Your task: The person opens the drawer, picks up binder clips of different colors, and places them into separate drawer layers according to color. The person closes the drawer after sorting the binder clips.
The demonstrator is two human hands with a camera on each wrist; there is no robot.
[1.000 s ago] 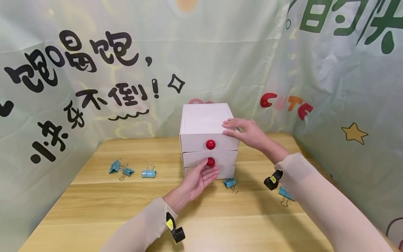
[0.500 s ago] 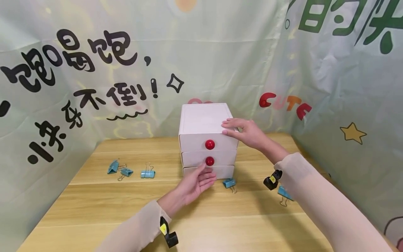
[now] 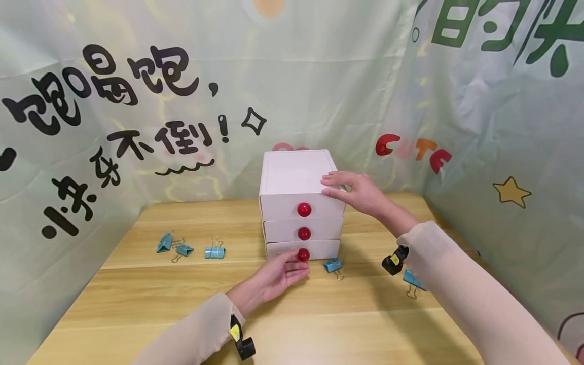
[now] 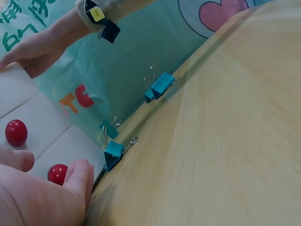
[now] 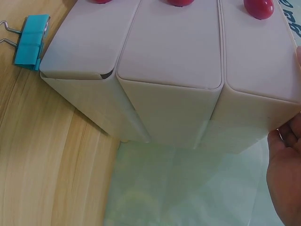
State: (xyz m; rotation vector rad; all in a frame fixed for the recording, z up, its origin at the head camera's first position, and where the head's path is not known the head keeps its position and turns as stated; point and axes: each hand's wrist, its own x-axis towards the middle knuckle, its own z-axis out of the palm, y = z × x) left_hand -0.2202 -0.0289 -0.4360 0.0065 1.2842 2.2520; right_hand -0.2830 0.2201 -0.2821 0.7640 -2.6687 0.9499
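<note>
A small white chest of three stacked drawers (image 3: 298, 172) stands on the table, each drawer front bearing a round red knob. My left hand (image 3: 277, 276) is at the lowest drawer, its fingers right beside the bottom knob (image 3: 303, 254). In the left wrist view, the thumb (image 4: 19, 160) lies apart from that knob, while the fingertips (image 4: 82, 172) are close against its side. My right hand (image 3: 358, 191) rests on the chest's top right edge with fingers extended; the right wrist view shows it (image 5: 287, 165) at the upper corner. All the drawers look closed.
A blue binder clip (image 3: 333, 265) lies just in front of the chest's right corner. Another clip (image 3: 413, 280) is partly behind the right sleeve. To the left lie three more, including one clip (image 3: 215, 252) standing apart. A printed cloth backdrop (image 3: 228, 61) surrounds the wooden table (image 3: 319, 324).
My left hand has moved down from the middle knob to the bottom knob, uncovering the middle one fully. The right hand has stayed on the chest's top edge.
</note>
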